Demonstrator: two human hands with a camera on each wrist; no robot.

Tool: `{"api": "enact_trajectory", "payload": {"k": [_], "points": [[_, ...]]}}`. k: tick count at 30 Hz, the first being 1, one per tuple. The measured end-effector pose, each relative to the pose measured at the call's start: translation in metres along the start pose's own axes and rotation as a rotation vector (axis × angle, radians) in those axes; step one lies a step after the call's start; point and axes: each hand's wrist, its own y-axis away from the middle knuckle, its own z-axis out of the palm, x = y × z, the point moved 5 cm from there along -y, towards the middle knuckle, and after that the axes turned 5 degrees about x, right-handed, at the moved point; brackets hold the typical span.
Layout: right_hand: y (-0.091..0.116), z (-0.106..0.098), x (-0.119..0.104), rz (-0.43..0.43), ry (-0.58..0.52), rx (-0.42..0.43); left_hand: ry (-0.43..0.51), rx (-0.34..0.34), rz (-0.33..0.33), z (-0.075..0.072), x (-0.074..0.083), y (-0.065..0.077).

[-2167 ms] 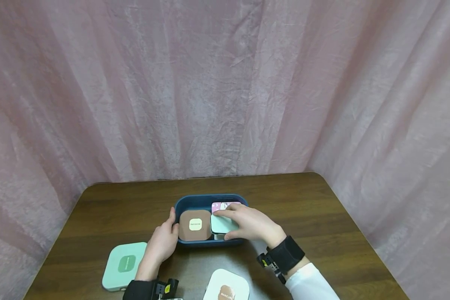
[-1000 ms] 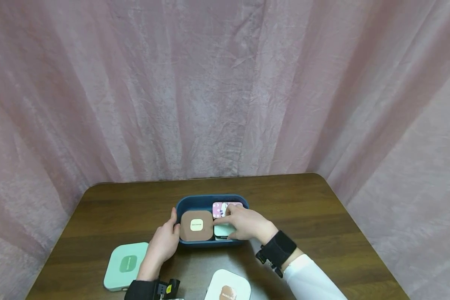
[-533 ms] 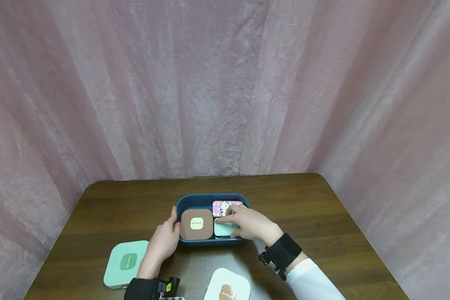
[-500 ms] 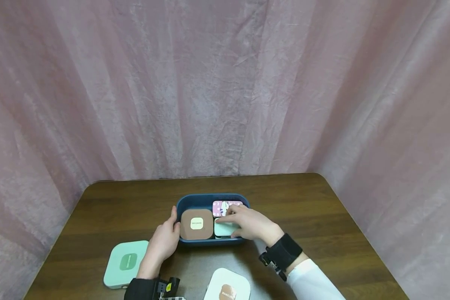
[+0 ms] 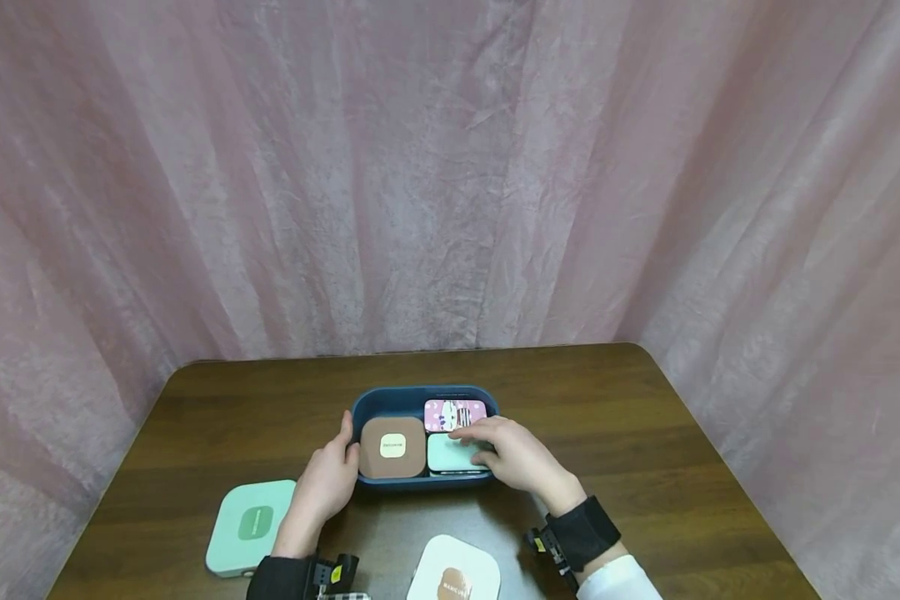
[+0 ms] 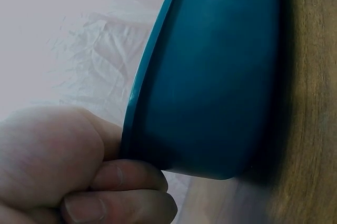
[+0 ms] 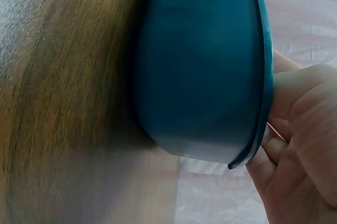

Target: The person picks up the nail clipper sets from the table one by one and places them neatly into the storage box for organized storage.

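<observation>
My left hand (image 5: 322, 487) holds the left end of a dark blue plastic storage bin (image 5: 397, 405); in the left wrist view its fingers curl at the wall (image 6: 210, 66) with the thumb over the rim. Inside the bin lie a brown square case (image 5: 375, 465) with a pale label, a small pink patterned tin (image 5: 438, 414) and a mint tin (image 5: 446, 456). Above the right end of the bin is my right hand (image 5: 521, 458), fingertips at the mint tin and loosely bent, without a grip. The right wrist view shows that hand (image 7: 310, 118) beyond the bin's rim.
A mint green square case (image 5: 232, 542) lies left of my left forearm. A white case (image 5: 461, 554) with a brown label lies near the front of the wooden table (image 5: 645, 467). A pink curtain (image 5: 420, 208) hangs behind the table's far edge.
My right hand has loosened from the mint tin and drawn back to the right, leaving the tin flat and more exposed in the bin. The left hand stays on the rim.
</observation>
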Motion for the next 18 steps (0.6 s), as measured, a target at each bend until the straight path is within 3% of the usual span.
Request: {"api": "enact_trajectory", "payload": {"k": [12,15,18], "points": [[0.004,0.001,0.003,0.002,-0.043,0.065,0.003,-0.003,-0.001,0.001,0.000,0.000],[0.006,0.001,0.004,-0.007,-0.075,0.135,0.001,-0.004,-0.002,0.001,0.000,0.000],[0.011,-0.001,0.007,0.013,-0.125,0.261,-0.004,-0.006,-0.001,0.000,-0.001,-0.001]]}}
